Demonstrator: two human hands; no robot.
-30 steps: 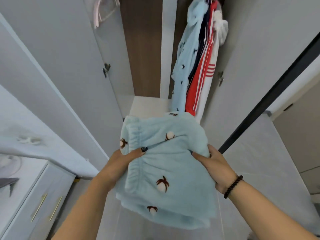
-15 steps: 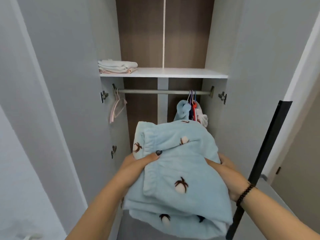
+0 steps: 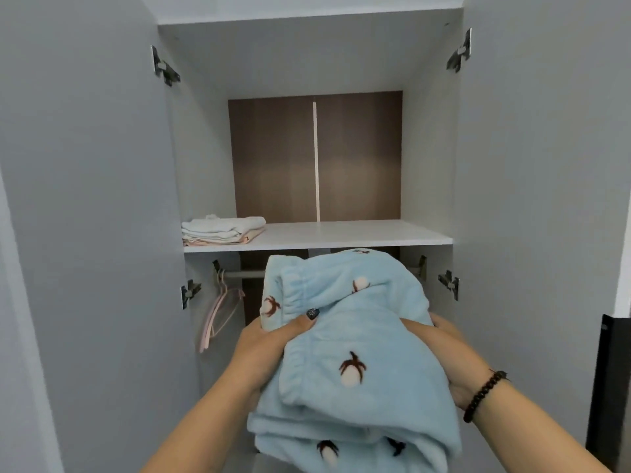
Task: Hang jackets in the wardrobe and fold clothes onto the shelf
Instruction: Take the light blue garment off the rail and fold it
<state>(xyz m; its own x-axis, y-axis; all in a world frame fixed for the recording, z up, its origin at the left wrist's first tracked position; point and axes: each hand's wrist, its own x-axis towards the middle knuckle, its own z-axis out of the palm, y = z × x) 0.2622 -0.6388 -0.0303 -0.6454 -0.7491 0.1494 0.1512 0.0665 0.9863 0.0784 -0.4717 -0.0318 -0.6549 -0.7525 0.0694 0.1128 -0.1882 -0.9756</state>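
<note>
Folded blue fleece garment (image 3: 355,353) gripped in both hands (image 3: 273,339), unshelved; cream stack (image 3: 222,230) already laid at shelf's (image 3: 358,235) nine o'clock.

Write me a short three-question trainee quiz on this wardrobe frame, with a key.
1. True or false: the folded blue fleece garment already rests on the shelf.
2. Which hands grip it? A) left only B) right only C) both
3. Fill in: the folded pale stack lies at the shelf's ____ end.

Key:
1. False; it is held below and in front of the shelf.
2. C; left hand and right hand.
3. Left.
</note>
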